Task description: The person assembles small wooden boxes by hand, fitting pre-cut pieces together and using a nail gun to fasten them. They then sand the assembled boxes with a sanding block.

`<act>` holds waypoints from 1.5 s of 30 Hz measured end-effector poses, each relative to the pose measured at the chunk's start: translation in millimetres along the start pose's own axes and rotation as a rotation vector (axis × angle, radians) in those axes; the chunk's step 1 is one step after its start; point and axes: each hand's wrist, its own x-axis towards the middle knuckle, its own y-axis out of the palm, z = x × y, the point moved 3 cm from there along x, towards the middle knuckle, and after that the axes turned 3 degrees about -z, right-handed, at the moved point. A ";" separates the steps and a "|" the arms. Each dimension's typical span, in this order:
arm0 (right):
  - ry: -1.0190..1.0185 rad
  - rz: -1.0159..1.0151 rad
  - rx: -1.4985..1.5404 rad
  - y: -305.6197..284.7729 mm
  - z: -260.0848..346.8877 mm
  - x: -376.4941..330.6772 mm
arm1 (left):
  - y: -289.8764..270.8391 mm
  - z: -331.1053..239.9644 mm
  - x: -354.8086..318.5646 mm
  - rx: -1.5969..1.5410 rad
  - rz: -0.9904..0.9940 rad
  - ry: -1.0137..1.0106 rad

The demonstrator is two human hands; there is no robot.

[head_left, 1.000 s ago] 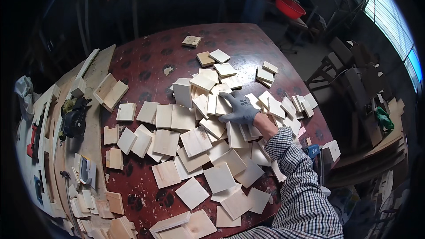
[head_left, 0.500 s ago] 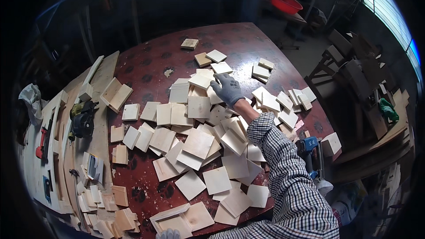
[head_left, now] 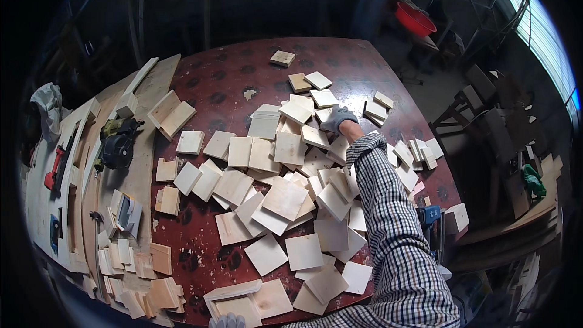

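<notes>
Many square, pale wooden boards lie in a loose heap on a dark red table. My right hand, in a grey glove, reaches to the far side of the heap. Its fingers are curled down beside a tilted wooden board, and whatever is between them is hidden. At the lower edge, the gloved fingertips of my left hand are bent over the near edge of a wooden piece with a raised strip. The rest of that hand is out of view.
On the left, a plywood sheet carries a black and yellow power tool, a hammer and small offcuts. A blue nail gun is right of my forearm. A red basin stands far back.
My right hand has gone from spread fingers above the heap to curled fingers down among the boards. The whole view has shifted slightly. My left hand stays at the wooden piece.
</notes>
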 end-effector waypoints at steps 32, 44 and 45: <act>-1.046 0.624 1.533 3.1 32.0 -469.6 | -4.5 1.1 12.8 -0.153 -0.054 -0.036; -1.061 0.513 1.364 14.8 30.2 -497.4 | -65.0 -5.2 24.0 -0.557 -0.509 -0.225; -1.105 0.512 1.341 21.0 29.6 -497.0 | -76.8 -11.3 30.3 -0.540 -0.549 -0.215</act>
